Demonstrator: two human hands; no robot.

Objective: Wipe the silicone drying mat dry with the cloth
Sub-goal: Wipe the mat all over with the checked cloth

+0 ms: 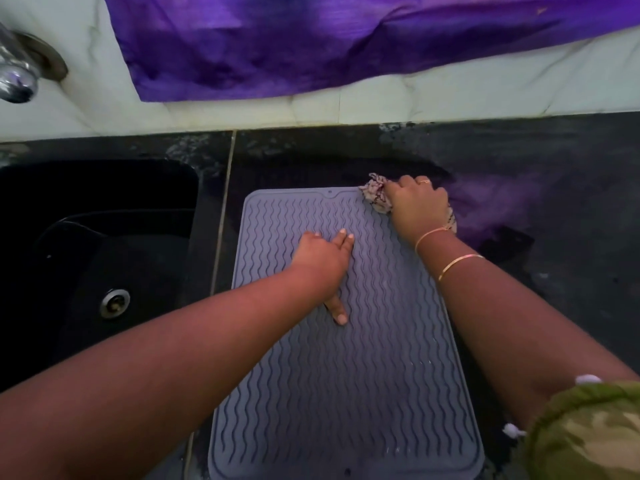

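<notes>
Dark stone bench (519,161) runs under a pale tiled wall (450,95). Both bare forearms reach forward over it. The left hand (323,256) lies flat on the mat, fingers straight and together, thumb spread back toward the person, holding nothing. The right hand (417,206), wrist bent down, has its fingers curled round a bunched, patterned cloth (375,195) and presses it on the mat's far right corner. Thin gold bangles (460,263) circle that wrist.

The grey silicone drying mat (346,358) is a rounded rectangle with wavy ridges and a raised rim, lying flat on the bench just right of a black sink (97,216). Crumpled purple fabric (311,46) hangs over the wall.
</notes>
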